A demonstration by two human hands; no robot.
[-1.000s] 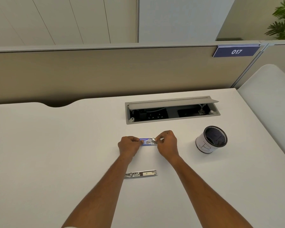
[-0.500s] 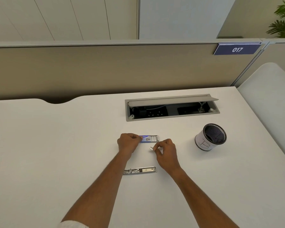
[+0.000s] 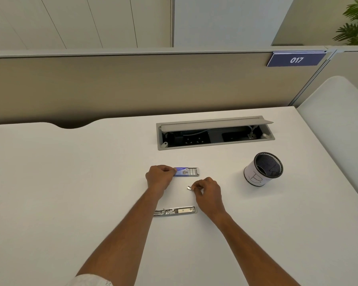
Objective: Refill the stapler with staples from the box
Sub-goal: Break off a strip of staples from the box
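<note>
A small blue staple box (image 3: 184,171) lies on the white desk (image 3: 70,182), its inner tray slid out to the right with staple strips showing. My left hand (image 3: 159,176) holds the box's left end. My right hand (image 3: 208,187) is a little nearer to me and to the right, pinching a short strip of staples (image 3: 190,188) just above the desk. The metal stapler (image 3: 175,211) lies flat between my forearms, nearer to me than both hands, and neither hand touches it.
A mesh pen cup (image 3: 264,169) with a white wrap stands to the right. An open cable tray (image 3: 214,133) is set into the desk behind the box. A beige partition (image 3: 132,85) closes the back, and a second white desk (image 3: 339,112) adjoins on the right.
My right hand has left the box's open tray with a strip of staples and moved toward me and slightly right. My left hand stays on the box.
</note>
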